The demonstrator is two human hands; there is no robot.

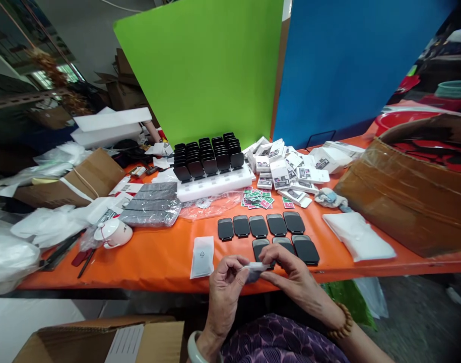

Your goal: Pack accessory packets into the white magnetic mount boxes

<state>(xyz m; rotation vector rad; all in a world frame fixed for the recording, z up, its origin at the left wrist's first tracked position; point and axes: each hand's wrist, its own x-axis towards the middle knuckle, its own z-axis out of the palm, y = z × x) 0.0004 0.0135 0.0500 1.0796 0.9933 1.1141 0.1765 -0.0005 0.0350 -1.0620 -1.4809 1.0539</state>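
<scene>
Over the front edge of the table, my left hand point(227, 287) pinches a small frosted plastic pouch point(255, 267). My right hand point(293, 277) is closed at the pouch's other end, with a dark piece of a black flat device point(271, 264) showing between its fingers; how far the device sits inside the pouch is hidden. Just beyond the hands lie two rows of black flat devices point(258, 227), the nearer row partly covered by my right hand. Another frosted pouch point(202, 257) with a recycling mark lies flat left of them.
A white foam tray point(215, 189) holds rows of upright black devices. Small white boxes point(280, 174) are heaped beside it, with green and red cards point(256, 197) in front. A white mug point(115, 233) stands left; a large carton point(407, 196) stands right. An open carton point(158, 343) sits below.
</scene>
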